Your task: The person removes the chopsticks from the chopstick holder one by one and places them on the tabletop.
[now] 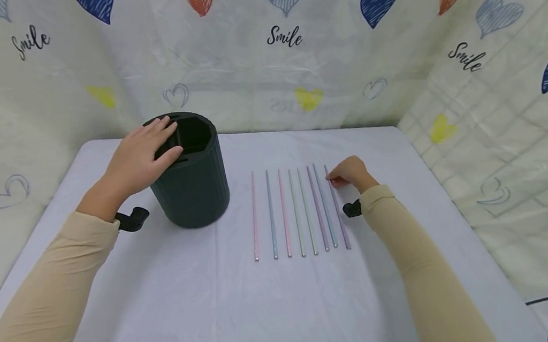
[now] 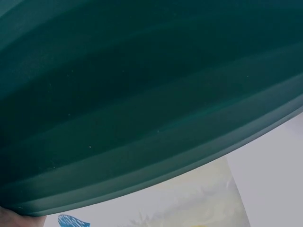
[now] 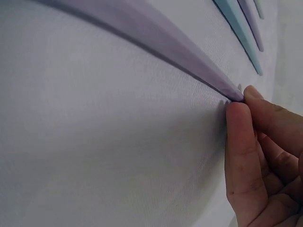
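Observation:
A dark green utensil holder (image 1: 191, 191) stands upright at the table's left, its top divided inside. My left hand (image 1: 140, 157) rests over its rim with fingers extended; in the left wrist view the holder's ribbed wall (image 2: 151, 94) fills most of the picture. To the right, my right hand (image 1: 349, 173) pinches the far end of a purple chopstick (image 1: 339, 214) between thumb and finger. Seen from the right wrist, the purple chopstick (image 3: 175, 45) ends right at the fingertips (image 3: 239, 113). It is the rightmost of a row of pastel chopsticks.
Several more chopsticks, among them a blue one (image 1: 326, 210), a green one (image 1: 308, 216) and a pink one (image 1: 255, 221), lie side by side on the white-covered table (image 1: 193, 306). Behind the table hangs a curtain (image 1: 241, 61) printed with hearts.

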### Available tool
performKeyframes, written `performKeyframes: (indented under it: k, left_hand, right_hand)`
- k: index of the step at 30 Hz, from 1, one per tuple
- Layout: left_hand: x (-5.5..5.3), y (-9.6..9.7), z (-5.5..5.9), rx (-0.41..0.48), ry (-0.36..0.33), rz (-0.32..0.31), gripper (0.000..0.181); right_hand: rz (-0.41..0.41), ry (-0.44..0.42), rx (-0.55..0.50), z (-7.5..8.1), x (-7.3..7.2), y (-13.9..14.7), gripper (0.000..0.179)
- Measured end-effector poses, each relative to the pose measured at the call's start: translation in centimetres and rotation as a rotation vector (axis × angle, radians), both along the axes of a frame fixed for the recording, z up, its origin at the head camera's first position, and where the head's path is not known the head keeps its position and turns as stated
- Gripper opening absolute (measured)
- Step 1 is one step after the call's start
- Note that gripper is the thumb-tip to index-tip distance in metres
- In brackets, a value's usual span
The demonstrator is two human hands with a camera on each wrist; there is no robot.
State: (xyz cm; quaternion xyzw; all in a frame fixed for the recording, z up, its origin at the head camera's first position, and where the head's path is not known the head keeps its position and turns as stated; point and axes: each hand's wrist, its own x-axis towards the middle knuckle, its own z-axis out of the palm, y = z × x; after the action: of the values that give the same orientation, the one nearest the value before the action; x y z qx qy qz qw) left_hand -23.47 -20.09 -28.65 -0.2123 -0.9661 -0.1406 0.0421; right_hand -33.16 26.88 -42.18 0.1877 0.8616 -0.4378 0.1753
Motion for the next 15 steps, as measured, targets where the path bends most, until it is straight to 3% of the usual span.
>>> performKeyframes:
  k: [8,15]
  left_hand:
    - [-0.1,-0.4,-0.1,0.022,-0.005,0.007,0.066]
    - [-0.4,-1.4,0.0,0.074,-0.075,0.029,0.072]
  right_hand:
    - [-0.031,0.074,-0.073,0.4,1.1,-0.1,0.033]
    - [-0.03,0.17,-0.185,1.8,2.2,-0.7,0.038]
